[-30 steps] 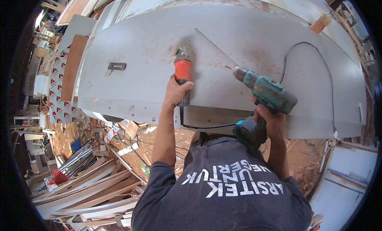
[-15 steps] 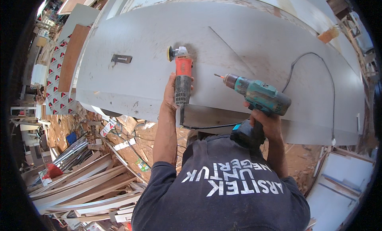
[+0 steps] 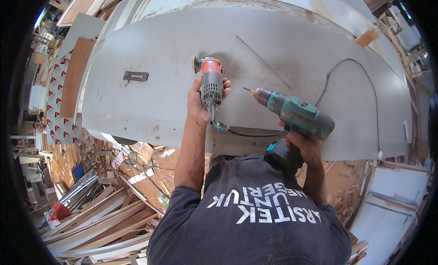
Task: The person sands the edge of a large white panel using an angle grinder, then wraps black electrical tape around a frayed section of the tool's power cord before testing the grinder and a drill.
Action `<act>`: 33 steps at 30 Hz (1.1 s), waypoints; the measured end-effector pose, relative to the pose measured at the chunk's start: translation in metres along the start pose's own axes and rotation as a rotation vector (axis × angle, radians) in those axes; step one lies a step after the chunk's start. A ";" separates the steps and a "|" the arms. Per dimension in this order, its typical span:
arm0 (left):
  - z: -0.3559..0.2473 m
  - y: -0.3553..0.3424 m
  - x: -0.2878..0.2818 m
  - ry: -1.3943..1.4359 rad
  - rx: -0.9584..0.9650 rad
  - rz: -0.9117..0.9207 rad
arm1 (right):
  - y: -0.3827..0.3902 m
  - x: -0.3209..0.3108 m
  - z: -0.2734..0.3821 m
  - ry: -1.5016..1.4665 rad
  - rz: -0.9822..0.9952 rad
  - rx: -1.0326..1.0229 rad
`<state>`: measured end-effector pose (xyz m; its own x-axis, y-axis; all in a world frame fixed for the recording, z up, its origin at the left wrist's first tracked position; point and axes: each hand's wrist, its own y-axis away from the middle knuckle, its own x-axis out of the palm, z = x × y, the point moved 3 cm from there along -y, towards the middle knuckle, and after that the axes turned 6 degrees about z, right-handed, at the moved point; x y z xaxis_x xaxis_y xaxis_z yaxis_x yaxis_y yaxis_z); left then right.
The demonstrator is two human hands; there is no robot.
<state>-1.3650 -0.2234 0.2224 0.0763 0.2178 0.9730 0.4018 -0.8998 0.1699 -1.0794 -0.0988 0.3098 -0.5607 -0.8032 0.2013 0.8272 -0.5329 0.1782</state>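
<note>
Gripping red angle grinder (image 3: 210, 80), left hand (image 3: 200, 103) outstretched over grey panel (image 3: 150, 105); right hand (image 3: 303, 144) clenched on teal drill (image 3: 296, 116).

A person in a dark printed T-shirt (image 3: 255, 219) leans over a broad grey panel (image 3: 150, 105) laid flat across the work surface. The left hand (image 3: 200, 103) is wrapped around the body of a red and grey angle grinder (image 3: 209, 80), its disc end resting on the panel and pointing away from the person. A black power cord (image 3: 360, 82) trails from the grinder and loops across the panel to the right. The right hand (image 3: 303, 146) grips a teal cordless drill (image 3: 294, 114), its bit aimed toward the grinder, close beside it. A small metal bracket (image 3: 135, 76) lies on the panel to the left. Timber offcuts (image 3: 96, 219) litter the floor below.
</note>
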 end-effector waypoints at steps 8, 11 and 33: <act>-0.006 -0.022 0.009 -0.181 0.055 -0.047 | 0.012 0.002 0.002 0.174 -0.011 -0.022; -0.003 -0.025 0.014 -0.228 0.068 -0.127 | 0.011 0.003 0.001 0.424 0.031 -0.178; 0.026 -0.046 -0.007 -0.337 0.076 -0.239 | 0.001 0.031 0.042 0.661 0.103 -0.319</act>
<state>-1.3601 -0.1737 0.2039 0.2618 0.5398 0.8000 0.5095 -0.7813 0.3605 -1.0973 -0.1133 0.3563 -0.4242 -0.7926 -0.4380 0.9013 -0.4167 -0.1187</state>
